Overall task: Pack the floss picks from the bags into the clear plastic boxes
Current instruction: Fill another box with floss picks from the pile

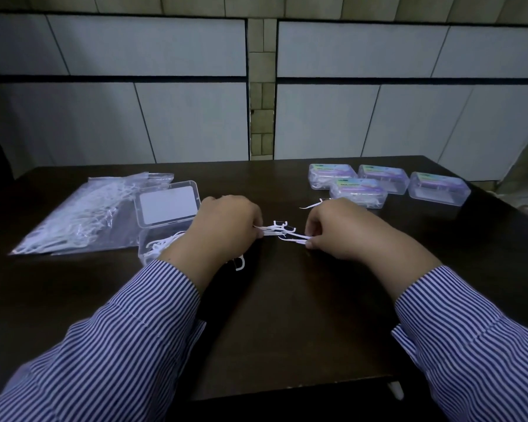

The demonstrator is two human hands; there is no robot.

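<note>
My left hand and my right hand meet at the table's middle, both pinching a small bunch of white floss picks between them. To the left stands an open clear plastic box with its lid raised; a few picks lie inside it, partly hidden by my left wrist. A clear bag of floss picks lies flat at the far left. One loose pick lies under my left wrist, another loose pick lies beyond my right hand.
Several closed clear boxes with coloured labels stand in a group at the back right of the dark wooden table. A tiled wall rises behind the table. My striped sleeves cover the near corners.
</note>
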